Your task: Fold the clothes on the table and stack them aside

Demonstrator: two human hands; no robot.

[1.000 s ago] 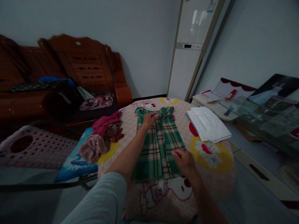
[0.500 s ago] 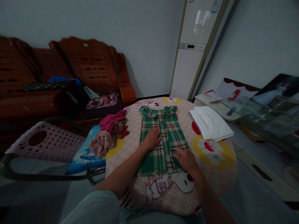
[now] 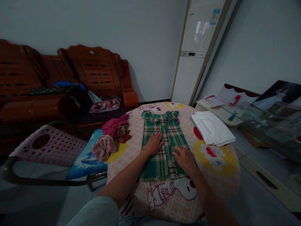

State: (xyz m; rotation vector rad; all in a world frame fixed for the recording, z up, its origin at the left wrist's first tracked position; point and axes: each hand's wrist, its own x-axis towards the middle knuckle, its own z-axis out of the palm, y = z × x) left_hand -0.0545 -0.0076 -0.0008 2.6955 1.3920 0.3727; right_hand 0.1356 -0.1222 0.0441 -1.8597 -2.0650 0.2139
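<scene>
A green plaid dress (image 3: pixel 155 171) with ruffled shoulders lies spread out on a round table. Its ruffled end points away from me and its hem is near me. My left hand (image 3: pixel 154 143) rests flat on the left half of the dress, fingers stretched toward the middle. Over the right half is my right hand (image 3: pixel 184 159), its fingers slightly bent and apart, holding nothing that I can see. Both hands flank the strip down the middle of the garment. Patterned pink cloth (image 3: pixel 131 153) covers the table.
Folded white fabric (image 3: pixel 213 128) lies at the table's right edge. Crumpled magenta cloth (image 3: pixel 114 125) and a fuzzy pink piece (image 3: pixel 104 148) sit at the left, by a chair with a woven back (image 3: pixel 56 147). A glass shelf (image 3: pixel 265 117) stands on the right.
My right hand has shifted slightly left and its fingers are a little more bent. The left hand stays on the dress. The whole view has tilted up slightly.
</scene>
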